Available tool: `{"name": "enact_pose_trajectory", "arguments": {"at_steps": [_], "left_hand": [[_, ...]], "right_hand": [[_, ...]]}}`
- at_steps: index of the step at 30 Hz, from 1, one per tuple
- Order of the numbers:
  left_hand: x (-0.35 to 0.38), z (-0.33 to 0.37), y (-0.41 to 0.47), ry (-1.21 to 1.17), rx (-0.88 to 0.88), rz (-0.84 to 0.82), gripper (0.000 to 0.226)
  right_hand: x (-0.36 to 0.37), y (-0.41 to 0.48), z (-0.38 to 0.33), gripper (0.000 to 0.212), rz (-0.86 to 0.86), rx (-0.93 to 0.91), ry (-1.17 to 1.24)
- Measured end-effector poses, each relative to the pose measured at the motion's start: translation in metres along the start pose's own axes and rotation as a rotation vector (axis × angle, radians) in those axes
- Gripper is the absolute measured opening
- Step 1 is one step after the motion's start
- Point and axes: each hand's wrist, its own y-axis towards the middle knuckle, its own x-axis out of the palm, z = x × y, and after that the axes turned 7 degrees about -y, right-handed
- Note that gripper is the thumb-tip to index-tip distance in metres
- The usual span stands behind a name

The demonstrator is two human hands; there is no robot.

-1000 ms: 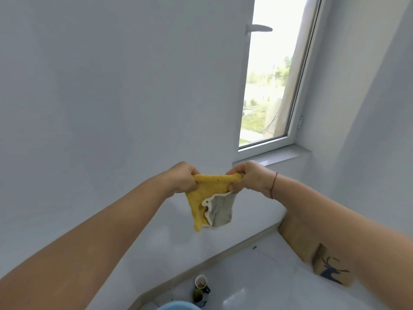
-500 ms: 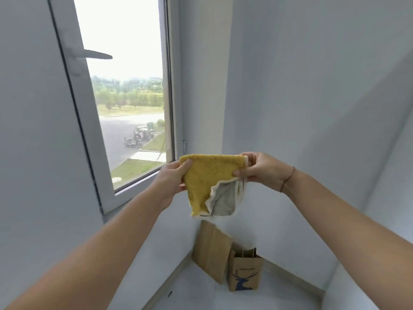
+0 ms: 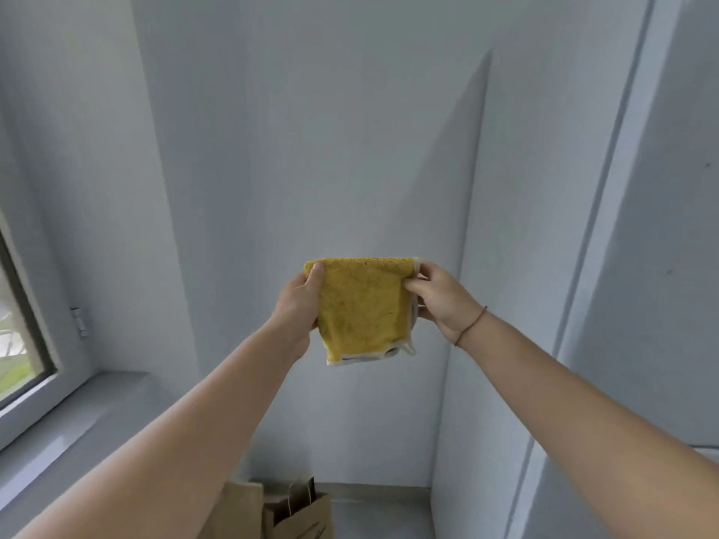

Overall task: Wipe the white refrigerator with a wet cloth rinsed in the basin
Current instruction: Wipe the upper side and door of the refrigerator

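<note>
Just changed: our view has swung right. The window that filled the upper left half a second ago is now a sliver at the left edge, and the blue rim at the bottom a second ago, probably the basin, is out of frame.
Meaning for the task: we judge the rinsing done and ourselves turning toward the refrigerator; no wiping has begun.
Left hand: it grips the cloth's left edge, with the thumb over the top corner and the fingers behind.
Right hand: it pinches the right edge, thumb in front; a thin cord circles the wrist.
Cloth: it is at the centre of the frame, stretched between our hands in the air and touching no surface. It is yellow and nubby, with pale trim and a strip of grey backing along the bottom. The grey flap that hung open earlier is now folded shut. We cannot tell whether it is wet.
Paper bag: it stands on the floor at the bottom centre, well below the cloth.
Refrigerator: the tall white panel at the right of the frame may be it; we cannot tell.
</note>
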Motion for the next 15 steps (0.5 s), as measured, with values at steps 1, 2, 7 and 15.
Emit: {"name": "enact_pose_trajectory", "arguments": {"at_steps": [1, 2, 7, 15], "left_hand": [[0.015, -0.001, 0.021, -0.012, -0.01, -0.067, 0.039], [0.029, -0.001, 0.041, -0.019, -0.008, -0.126, 0.035], [0.066, 0.001, 0.112, -0.03, -0.013, -0.304, 0.032], [0.139, 0.005, 0.201, -0.011, -0.038, -0.627, 0.023]], "right_hand": [[-0.011, 0.011, 0.002, 0.025, 0.07, 0.0, -0.033], [-0.022, 0.024, 0.006, 0.025, 0.13, -0.002, -0.056], [-0.044, 0.062, 0.008, 0.017, 0.393, 0.033, -0.162], [-0.07, 0.091, 0.001, 0.008, 1.016, 0.075, -0.68]]}}
